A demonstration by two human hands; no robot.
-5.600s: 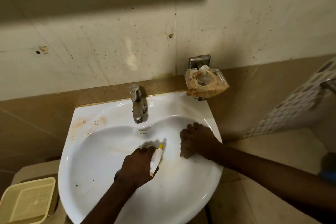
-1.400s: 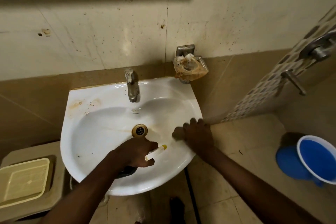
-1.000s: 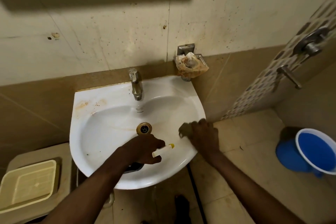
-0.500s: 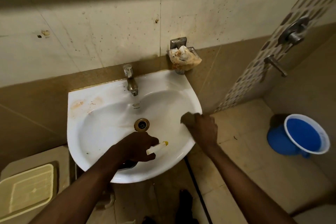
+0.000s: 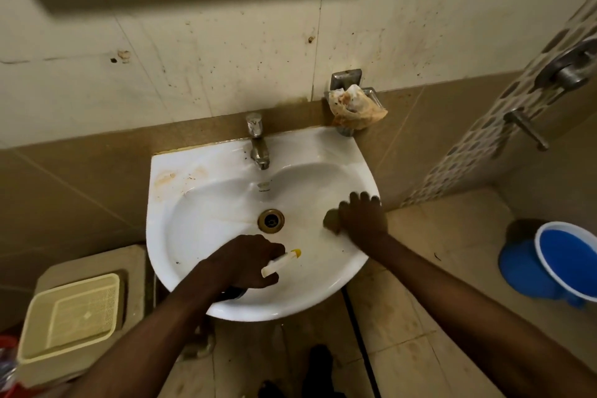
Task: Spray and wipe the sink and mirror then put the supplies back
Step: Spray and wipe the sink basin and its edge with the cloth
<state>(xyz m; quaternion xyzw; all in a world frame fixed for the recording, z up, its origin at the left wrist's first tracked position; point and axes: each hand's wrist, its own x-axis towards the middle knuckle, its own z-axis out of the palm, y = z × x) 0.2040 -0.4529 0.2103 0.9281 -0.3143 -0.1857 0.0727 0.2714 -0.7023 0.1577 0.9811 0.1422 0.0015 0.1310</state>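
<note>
1. You are looking at one white sink (image 5: 200, 203), with one metal tap (image 5: 258, 145) standing at its back edge and one brass-ringed drain (image 5: 270, 220) sitting in its bowl.
2. You are using two hands: one left hand (image 5: 245, 263) closing around one spray bottle (image 5: 281, 262), and one right hand (image 5: 363, 218) pressing on one dark wiping pad (image 5: 331, 220).
3. You are seeing one wall-mounted holder (image 5: 346, 78) carrying one crumpled wrapper (image 5: 357, 107).
4. You are seeing one beige basket (image 5: 69, 317) sitting at lower left.
5. You are seeing one blue bucket (image 5: 565, 260) standing on the floor at right.
6. You are seeing one wall valve (image 5: 571, 69) and one lever tap (image 5: 528, 131) showing on the patterned tiles.
</note>
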